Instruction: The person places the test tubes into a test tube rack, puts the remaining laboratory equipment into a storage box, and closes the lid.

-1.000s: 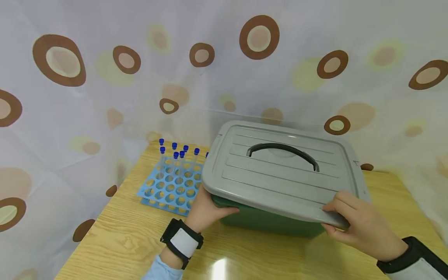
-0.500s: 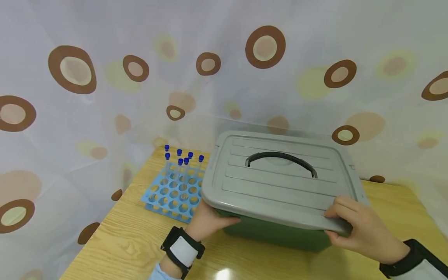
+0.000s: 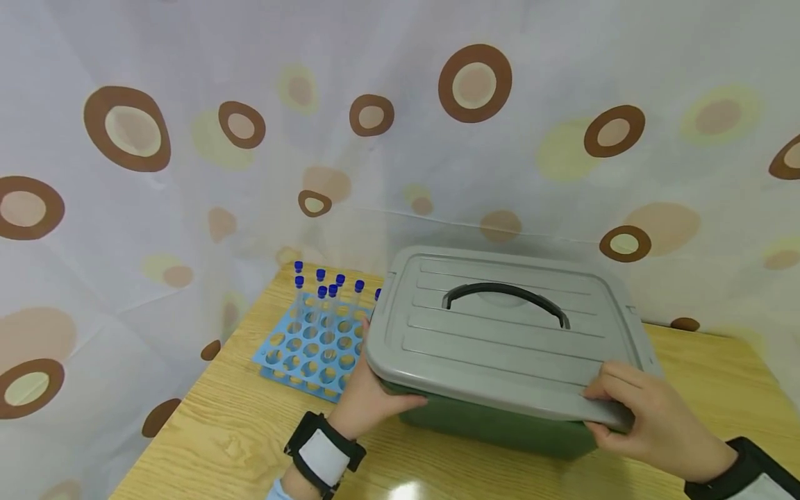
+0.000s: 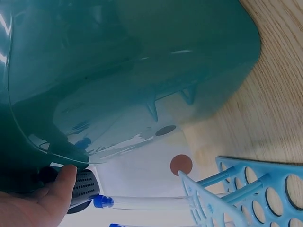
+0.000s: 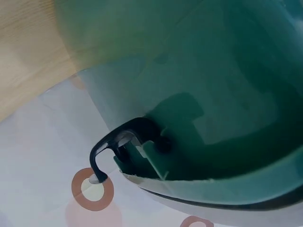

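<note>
A grey lid [image 3: 500, 354] with a black carrying handle [image 3: 503, 288] lies over a dark green plastic storage box [image 3: 494, 423]. My left hand [image 3: 362, 399] grips the box's front left corner, thumb along the front wall just below the lid. In the left wrist view, its fingers are at a black latch [image 4: 85, 186]. My right hand [image 3: 650, 420] pinches the lid's front right corner, thumb underneath and fingers on top. Another black latch [image 5: 99, 156] sticks out from the box in the right wrist view, where a dark gap shows between box rim and lid; that hand is out of that view.
Left of the box stands a light blue test tube rack [image 3: 294, 357], close to my left hand. Several blue-capped test tubes [image 3: 299, 283] stand upright in it. The wooden table [image 3: 206, 430] meets a patterned curtain [image 3: 250, 173] behind.
The head view has shifted slightly. The lid's front right corner, with my right hand on it, has come down closer to the box. My left hand keeps its hold on the corner.
</note>
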### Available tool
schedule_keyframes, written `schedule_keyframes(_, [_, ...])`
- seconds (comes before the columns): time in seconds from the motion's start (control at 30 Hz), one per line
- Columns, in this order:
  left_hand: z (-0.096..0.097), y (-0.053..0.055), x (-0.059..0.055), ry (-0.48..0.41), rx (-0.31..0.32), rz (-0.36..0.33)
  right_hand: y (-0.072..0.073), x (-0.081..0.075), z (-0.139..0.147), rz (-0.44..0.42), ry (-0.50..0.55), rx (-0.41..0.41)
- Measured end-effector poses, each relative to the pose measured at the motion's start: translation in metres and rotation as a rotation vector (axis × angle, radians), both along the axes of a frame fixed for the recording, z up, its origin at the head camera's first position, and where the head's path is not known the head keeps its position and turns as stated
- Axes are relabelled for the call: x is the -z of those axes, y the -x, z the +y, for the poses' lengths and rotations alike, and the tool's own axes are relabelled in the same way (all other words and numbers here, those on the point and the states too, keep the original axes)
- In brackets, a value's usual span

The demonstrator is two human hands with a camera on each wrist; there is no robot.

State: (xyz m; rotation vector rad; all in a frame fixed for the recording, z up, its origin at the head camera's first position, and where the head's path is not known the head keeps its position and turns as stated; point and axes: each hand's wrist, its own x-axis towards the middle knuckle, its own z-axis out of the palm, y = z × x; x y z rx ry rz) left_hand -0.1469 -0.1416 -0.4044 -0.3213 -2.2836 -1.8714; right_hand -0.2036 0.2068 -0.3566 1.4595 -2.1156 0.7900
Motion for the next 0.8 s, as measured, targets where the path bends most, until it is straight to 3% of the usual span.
schedule_keyframes(0.33, [0.0, -0.0012, 0.0059, -0.011, -0.032, -0.05, 0.0049, 0.0065, 0.0022, -0.022, -0.003, -0.017])
schedule_keyframes(0.6, [-0.001, -0.0057, 0.0037, 0.03, -0.082, -0.14, 0.0043, 0.0058, 0.0051, -0.054, -0.001, -0.019])
schedule_keyframes(0.8, [-0.0004, -0.0064, 0.0021, 0.036, -0.097, -0.148, 0.0028, 0.005, 0.0058, -0.076, -0.002, -0.037])
